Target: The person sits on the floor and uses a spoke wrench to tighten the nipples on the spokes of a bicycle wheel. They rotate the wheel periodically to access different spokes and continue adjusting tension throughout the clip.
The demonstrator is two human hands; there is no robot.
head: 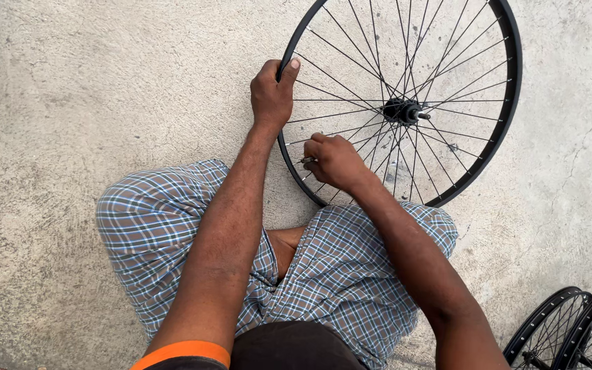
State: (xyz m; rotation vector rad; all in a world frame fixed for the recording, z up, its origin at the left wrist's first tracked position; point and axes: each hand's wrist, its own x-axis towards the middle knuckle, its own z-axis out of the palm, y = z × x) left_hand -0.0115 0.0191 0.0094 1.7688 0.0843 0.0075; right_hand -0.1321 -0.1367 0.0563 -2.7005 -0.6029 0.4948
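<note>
One spoked wheel (508, 89) — two hands (272, 96) — both on it

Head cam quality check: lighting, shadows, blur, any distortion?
Head view: soft even daylight, no glare, only faint shadow on the concrete floor. Spoked wheel, left hand on its rim and right hand at the spokes are all sharp, no motion blur. Slight wide-angle stretch near the edges, where the spare wheels are cropped bottom right.
</note>
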